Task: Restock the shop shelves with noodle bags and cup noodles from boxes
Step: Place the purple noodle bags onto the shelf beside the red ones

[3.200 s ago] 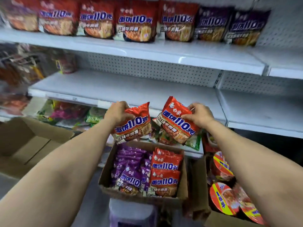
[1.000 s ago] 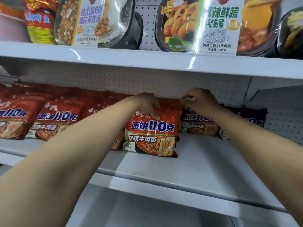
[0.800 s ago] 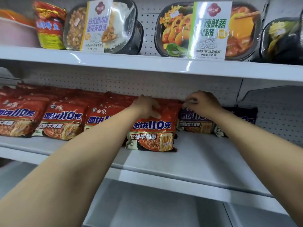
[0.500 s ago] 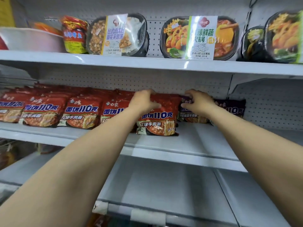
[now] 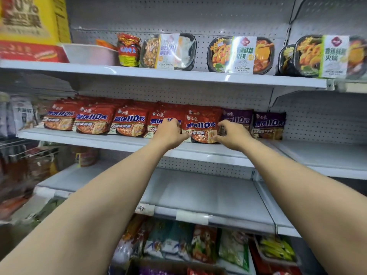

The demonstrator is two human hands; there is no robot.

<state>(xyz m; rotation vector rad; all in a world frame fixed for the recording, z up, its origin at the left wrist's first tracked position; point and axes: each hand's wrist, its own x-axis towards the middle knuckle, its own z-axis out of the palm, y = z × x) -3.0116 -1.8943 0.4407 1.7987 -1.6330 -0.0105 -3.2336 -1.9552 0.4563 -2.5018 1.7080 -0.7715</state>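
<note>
Mid shelf: 5 red noodle bags, 2 purple bags; L hand, R hand beside 5th red, fingers' grip unclear.

Bare forearms, bare left hand and right hand

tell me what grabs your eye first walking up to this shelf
The row of red noodle bags standing along the middle shelf draws the eye first, with two purple bags closing its right end. The left hand and right hand reach in on either side of the last red bag. On the shelf above sit black meal trays.
</note>
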